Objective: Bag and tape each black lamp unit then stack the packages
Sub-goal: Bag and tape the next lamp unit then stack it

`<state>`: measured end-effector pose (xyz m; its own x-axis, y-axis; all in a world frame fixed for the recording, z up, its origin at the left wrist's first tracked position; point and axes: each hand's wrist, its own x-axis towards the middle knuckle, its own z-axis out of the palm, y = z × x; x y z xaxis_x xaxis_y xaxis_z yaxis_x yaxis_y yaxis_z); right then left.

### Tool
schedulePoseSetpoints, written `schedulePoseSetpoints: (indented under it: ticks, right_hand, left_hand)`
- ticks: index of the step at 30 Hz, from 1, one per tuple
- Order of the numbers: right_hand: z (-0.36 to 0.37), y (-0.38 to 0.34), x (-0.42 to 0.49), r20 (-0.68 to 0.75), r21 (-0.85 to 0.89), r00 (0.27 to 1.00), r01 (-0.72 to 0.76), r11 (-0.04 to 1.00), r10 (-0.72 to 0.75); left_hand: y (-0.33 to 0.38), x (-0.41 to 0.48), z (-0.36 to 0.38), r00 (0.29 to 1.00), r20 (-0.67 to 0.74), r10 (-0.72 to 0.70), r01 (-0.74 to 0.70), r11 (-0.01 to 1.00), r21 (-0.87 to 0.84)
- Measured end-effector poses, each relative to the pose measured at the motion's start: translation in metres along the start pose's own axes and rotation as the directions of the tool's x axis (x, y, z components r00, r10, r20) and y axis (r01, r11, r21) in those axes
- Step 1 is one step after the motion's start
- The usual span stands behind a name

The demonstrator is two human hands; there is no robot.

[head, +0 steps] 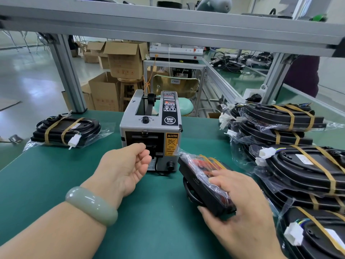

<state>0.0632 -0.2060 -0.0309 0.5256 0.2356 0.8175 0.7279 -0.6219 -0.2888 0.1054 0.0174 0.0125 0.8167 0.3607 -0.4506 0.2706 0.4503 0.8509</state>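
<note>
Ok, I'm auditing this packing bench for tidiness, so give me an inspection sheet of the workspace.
surface: green mat, no spills seen.
job's things: tape dispenser at centre; one taped package at left; stacked packages at right; bagged lamp unit tilted on edge.
clutter: small grey object at left edge, too blurred to name.
grips: left hand at the dispenser's slot, tape not visible; right hand holds the bagged lamp unit.
cables: black cord at the dispenser's front; orange cable behind it.
surroundings: cardboard boxes, stool, metal frame, a person at far right.
</note>
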Motion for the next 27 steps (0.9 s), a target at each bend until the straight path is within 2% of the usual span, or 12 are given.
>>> schedulePoseSetpoints:
  ticks: [9, 20, 27]
  right_hand:
    - [0.0, -0.001, 0.0, 0.0, 0.009, 1.0, -0.001, 1.0, 0.001]
    - [0.001, 0.0, -0.002, 0.029, -0.062, 0.998, -0.049, 0.997, 0.05]
    - [-0.001, 0.0, -0.002, 0.022, -0.067, 0.998, -0.055, 0.996, 0.057]
  left_hand:
    - [0.005, 0.006, 0.01, 1.0, -0.027, 0.012, -0.011, 1.0, 0.025]
    - [0.003, 0.012, 0.016, 0.987, -0.146, 0.074, -0.062, 0.994, 0.088]
    - [-0.006, 0.005, -0.002, 0.994, -0.098, 0.05, -0.045, 0.997, 0.058]
